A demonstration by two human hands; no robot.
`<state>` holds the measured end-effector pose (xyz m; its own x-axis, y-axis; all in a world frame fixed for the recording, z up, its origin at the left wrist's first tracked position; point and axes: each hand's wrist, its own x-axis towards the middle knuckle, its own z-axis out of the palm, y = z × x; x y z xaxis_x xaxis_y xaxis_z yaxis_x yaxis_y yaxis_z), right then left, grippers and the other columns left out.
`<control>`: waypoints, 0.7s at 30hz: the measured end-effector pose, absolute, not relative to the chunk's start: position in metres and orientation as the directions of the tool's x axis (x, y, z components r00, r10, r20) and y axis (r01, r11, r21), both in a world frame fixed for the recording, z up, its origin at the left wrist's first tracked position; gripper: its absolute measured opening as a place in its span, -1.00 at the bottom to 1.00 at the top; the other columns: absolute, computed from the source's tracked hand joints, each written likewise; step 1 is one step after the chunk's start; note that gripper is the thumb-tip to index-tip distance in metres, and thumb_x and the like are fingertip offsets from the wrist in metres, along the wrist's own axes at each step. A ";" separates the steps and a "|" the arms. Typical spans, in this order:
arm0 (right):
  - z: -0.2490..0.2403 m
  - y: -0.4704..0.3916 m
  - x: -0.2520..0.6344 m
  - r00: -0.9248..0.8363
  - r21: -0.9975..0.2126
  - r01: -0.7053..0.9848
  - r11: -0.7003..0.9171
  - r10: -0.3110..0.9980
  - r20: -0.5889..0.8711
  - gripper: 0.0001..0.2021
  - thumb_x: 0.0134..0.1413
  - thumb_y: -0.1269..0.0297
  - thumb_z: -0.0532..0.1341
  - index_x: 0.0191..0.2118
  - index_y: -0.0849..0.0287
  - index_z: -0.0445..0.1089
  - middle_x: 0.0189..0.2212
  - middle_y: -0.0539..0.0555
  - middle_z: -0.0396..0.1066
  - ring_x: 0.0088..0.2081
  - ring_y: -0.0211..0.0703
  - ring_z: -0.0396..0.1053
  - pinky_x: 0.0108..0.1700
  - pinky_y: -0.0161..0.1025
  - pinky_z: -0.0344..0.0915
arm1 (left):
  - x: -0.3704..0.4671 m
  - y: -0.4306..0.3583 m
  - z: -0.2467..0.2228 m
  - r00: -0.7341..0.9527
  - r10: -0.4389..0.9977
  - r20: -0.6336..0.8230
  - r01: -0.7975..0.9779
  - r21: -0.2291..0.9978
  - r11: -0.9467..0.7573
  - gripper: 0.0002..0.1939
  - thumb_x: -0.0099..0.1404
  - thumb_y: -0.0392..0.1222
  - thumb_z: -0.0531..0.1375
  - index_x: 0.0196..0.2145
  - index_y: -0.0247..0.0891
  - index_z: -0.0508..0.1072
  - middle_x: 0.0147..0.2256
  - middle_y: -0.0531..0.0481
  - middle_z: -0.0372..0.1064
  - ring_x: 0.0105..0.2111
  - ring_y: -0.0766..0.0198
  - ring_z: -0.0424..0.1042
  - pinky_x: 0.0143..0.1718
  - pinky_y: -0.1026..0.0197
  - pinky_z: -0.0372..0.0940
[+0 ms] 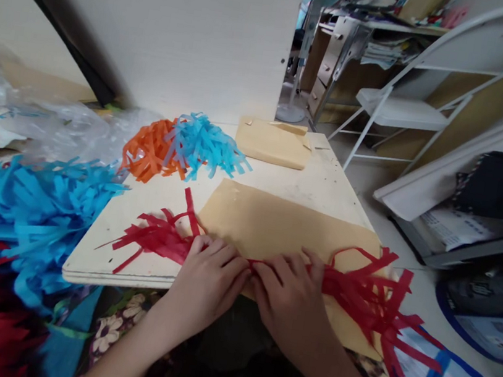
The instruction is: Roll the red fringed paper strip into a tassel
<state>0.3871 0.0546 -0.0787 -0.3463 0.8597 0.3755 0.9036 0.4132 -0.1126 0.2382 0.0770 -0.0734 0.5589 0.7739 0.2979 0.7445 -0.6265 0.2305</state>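
Left hand (pixel 208 282) and right hand (pixel 287 296) side by side, both pinching red fringed paper (pixel 359 291) at counter (pixel 322 183) near edge; kraft sheet (pixel 274 223) just beyond.

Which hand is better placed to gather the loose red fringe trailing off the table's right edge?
Probably the right hand: it already rests on the red fringe beside that trailing end. The left hand presses the strip's other side.
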 end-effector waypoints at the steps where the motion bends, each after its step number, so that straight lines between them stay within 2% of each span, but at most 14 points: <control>1: -0.079 0.055 0.386 -0.361 -0.118 0.899 0.422 0.866 0.345 -0.88 -0.01 0.40 0.04 -0.43 0.17 0.31 -0.48 0.01 0.29 -0.33 -0.17 0.15 -0.06 -0.06 -0.11 | 0.239 0.077 -0.074 0.544 0.791 0.279 0.753 0.252 -0.607 -0.79 0.20 -0.24 -0.06 -0.46 -0.24 0.34 -0.49 0.04 0.26 -0.42 0.28 0.14 -0.35 0.16 -0.06; 4: -0.074 0.058 0.390 -0.357 -0.122 0.910 0.397 0.898 0.259 -0.85 0.00 0.43 0.01 -0.46 0.20 0.30 -0.49 0.04 0.29 -0.35 -0.17 0.15 -0.12 -0.12 -0.06 | 0.241 0.076 -0.074 0.503 0.833 0.230 0.783 0.286 -0.552 -0.77 0.21 -0.24 -0.08 -0.44 -0.23 0.35 -0.48 0.03 0.26 -0.40 0.27 0.17 -0.34 0.16 -0.04; 8: -0.065 0.061 0.403 -0.286 -0.091 0.947 0.309 0.937 0.202 -0.82 0.00 0.42 0.02 -0.51 0.21 0.31 -0.53 0.05 0.30 -0.39 -0.17 0.17 -0.21 -0.17 -0.04 | 0.242 0.073 -0.072 0.450 0.856 0.255 0.847 0.181 -0.500 -0.76 0.20 -0.27 -0.08 -0.50 -0.26 0.33 -0.50 0.00 0.27 -0.42 0.25 0.18 -0.34 0.15 -0.02; 14: -0.067 0.060 0.415 -0.211 -0.051 0.972 0.231 0.944 0.253 -0.85 -0.05 0.33 0.10 -0.57 0.21 0.28 -0.58 0.01 0.30 -0.43 -0.17 0.19 -0.23 -0.20 -0.05 | 0.246 0.069 -0.072 0.354 0.857 0.375 0.924 -0.002 -0.381 -0.76 0.16 -0.21 -0.03 -0.59 -0.28 0.30 -0.58 -0.03 0.28 -0.46 0.19 0.22 -0.39 0.15 -0.04; 21: -0.069 0.061 0.418 -0.208 0.049 0.978 0.202 0.937 0.282 -0.84 -0.05 0.31 0.09 -0.57 0.22 0.27 -0.59 0.03 0.29 -0.45 -0.14 0.20 -0.29 -0.20 -0.05 | 0.248 0.070 -0.074 0.330 0.836 0.439 0.942 -0.092 -0.323 -0.73 0.15 -0.20 -0.02 -0.64 -0.29 0.28 -0.62 -0.03 0.27 -0.51 0.19 0.23 -0.44 0.16 -0.06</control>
